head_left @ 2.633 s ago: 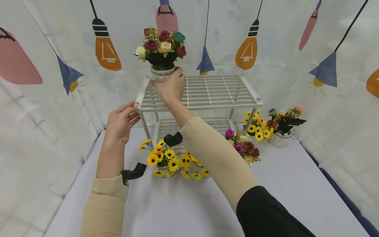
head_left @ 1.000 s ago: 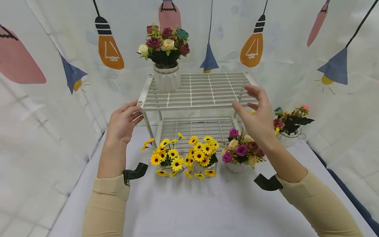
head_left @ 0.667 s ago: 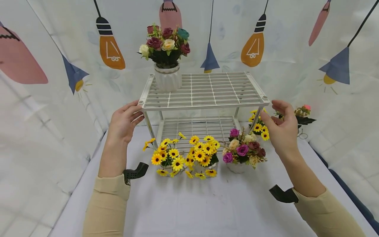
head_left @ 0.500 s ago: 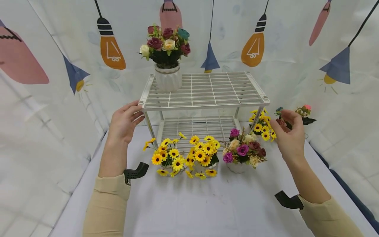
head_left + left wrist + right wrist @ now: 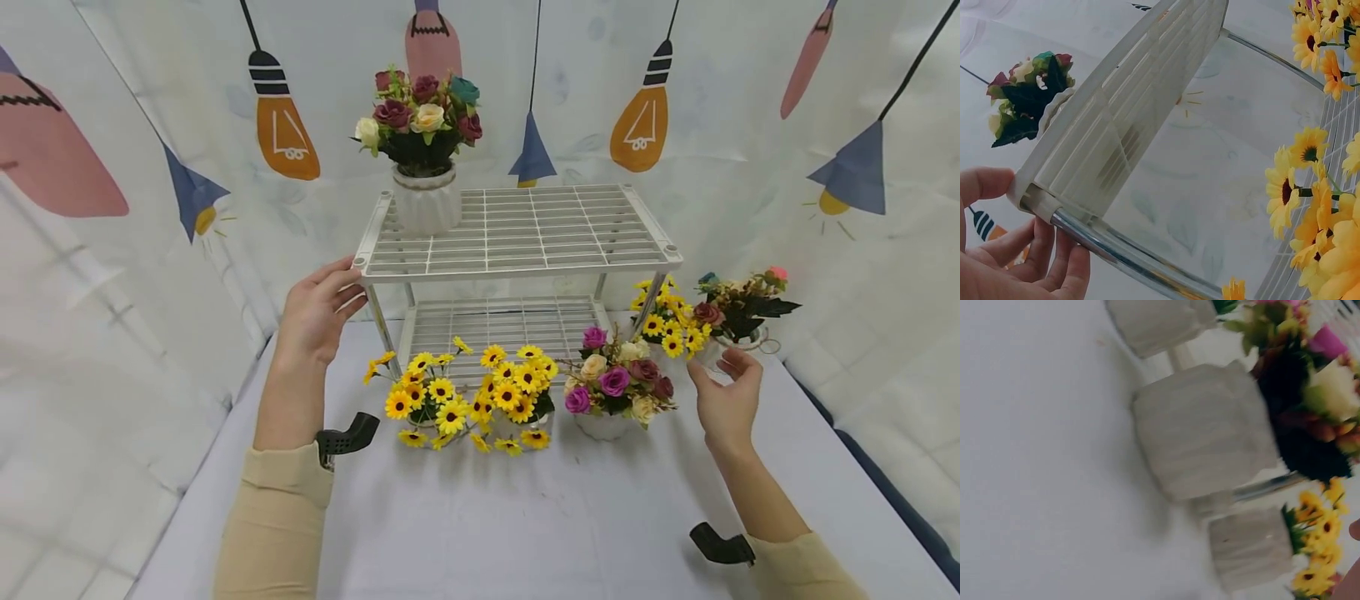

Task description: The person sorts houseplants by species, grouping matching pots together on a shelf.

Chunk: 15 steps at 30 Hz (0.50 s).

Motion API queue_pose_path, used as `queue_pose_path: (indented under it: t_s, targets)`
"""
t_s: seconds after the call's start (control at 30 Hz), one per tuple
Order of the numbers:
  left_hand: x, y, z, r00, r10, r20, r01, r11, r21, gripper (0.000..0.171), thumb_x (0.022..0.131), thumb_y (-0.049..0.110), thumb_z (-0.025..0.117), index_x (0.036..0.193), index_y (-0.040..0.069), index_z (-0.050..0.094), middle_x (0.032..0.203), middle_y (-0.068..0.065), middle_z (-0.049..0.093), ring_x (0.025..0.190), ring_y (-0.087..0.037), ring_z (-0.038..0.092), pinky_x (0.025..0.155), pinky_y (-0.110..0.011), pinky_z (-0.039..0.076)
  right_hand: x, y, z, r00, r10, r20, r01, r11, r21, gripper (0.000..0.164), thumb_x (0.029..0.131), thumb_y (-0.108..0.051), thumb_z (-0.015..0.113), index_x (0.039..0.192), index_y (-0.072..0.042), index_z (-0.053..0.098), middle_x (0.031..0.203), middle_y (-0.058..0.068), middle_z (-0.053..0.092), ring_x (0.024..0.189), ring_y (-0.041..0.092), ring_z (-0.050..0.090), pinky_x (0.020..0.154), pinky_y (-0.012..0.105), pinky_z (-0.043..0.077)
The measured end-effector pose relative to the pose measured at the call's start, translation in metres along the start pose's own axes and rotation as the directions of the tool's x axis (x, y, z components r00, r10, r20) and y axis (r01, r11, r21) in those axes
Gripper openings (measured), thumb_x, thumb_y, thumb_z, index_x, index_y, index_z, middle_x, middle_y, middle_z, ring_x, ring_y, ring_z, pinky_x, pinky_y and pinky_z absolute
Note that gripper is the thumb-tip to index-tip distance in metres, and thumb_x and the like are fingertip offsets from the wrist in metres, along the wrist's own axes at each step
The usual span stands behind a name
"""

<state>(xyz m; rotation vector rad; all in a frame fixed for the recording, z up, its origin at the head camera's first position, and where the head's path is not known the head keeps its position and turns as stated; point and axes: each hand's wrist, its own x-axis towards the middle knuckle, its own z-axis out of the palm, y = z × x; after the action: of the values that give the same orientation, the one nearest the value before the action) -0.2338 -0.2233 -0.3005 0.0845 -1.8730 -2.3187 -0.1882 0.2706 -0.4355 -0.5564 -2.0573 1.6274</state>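
In the head view, our left hand [image 5: 315, 312], at nine o'clock, grasps a corner of the wire rack [image 5: 517, 272], which stands at twelve. The potted roses [image 5: 425, 152] sit upright toward its ten o'clock. At four, our right hand's [image 5: 729, 404] fingers are released, loosely bent, with yellow daisies [image 5: 672, 327] toward their eleven.

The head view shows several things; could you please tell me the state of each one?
White rack: standing on the table
Potted roses: upright on the top shelf
Front left yellow flowers: potted, upright
Front middle yellow flowers: potted, upright
Purple and cream roses: potted, upright
Back yellow flowers: partly hidden
Dark-leaved plant: potted, upright
Left hand: gripping the rack
Right hand: fingers curved, holding nothing
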Motion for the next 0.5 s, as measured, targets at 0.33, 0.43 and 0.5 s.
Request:
queue_pose_path:
  t_s: [0.33,0.43,0.5]
  targets:
    - [0.002,-0.001,0.000,1.000,0.008,-0.002,-0.008,1.000,-0.010,0.055,0.101,0.020,0.068,0.148,-0.004,0.051,0.125,-0.004,0.062,0.111,-0.019,0.060,0.107,-0.037,0.042,0.015,0.038,0.014,0.993,0.083,0.084,-0.081,0.996,-0.026,0.076,0.098,-0.021,0.071,0.153,0.001,0.023,0.154,0.019,0.033,0.141,0.032,0.035,0.107,0.040,0.040]
    - [0.001,-0.001,0.000,1.000,0.010,-0.005,-0.010,1.000,-0.008,0.055,0.101,0.020,0.068,0.147,-0.004,0.051,0.126,-0.004,0.062,0.111,-0.019,0.060,0.107,-0.038,0.042,0.018,0.045,0.019,0.989,0.103,0.103,-0.100,0.994,-0.033,0.077,0.099,-0.020,0.071,0.155,0.001,0.022,0.156,0.020,0.031,0.143,0.033,0.034,0.112,0.045,0.038]
    - [0.001,-0.001,0.000,1.000,0.013,-0.007,-0.013,1.000,-0.002,0.054,0.101,0.019,0.068,0.147,-0.004,0.051,0.126,-0.004,0.062,0.111,-0.019,0.060,0.108,-0.038,0.041,0.021,0.048,0.022,0.987,0.109,0.122,-0.104,0.994,-0.045,0.079,0.099,-0.021,0.071,0.156,0.002,0.021,0.158,0.020,0.030,0.145,0.033,0.033,0.113,0.047,0.037]
